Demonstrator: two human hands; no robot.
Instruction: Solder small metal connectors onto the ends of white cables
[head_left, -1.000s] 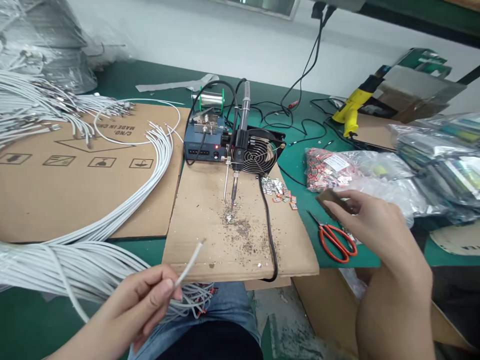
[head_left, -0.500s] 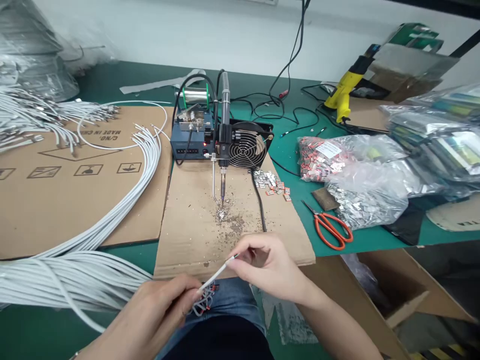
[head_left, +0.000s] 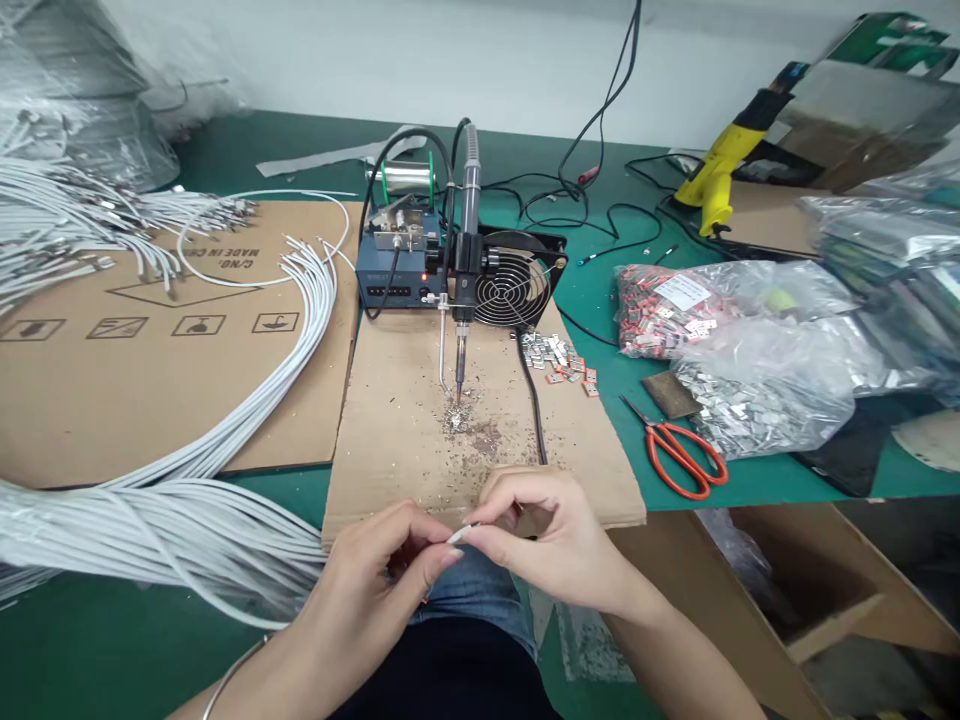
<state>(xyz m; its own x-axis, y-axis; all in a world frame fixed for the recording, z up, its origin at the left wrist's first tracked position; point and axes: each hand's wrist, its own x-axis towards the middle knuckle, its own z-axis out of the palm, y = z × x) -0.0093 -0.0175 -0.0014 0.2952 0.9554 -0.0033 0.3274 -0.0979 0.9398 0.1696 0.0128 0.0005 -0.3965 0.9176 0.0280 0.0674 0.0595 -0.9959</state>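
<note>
At far left, a bundle of white cables (head_left: 150, 530) lies partly over cardboard. Next, the left hand (head_left: 382, 585), its fingers clamped on a white cable (head_left: 460, 536), of which a short length shows between the hands, near the front edge of a cardboard sheet (head_left: 397, 420). Behind stands a soldering iron (head_left: 469, 220), tip downward. The right hand (head_left: 551, 540) has its fingers pinched on the cable's end. Farther right, loose metal connectors (head_left: 549, 350) lie on the sheet; red-handled scissors (head_left: 679, 462) rest on the green surface (head_left: 589, 290).
</note>
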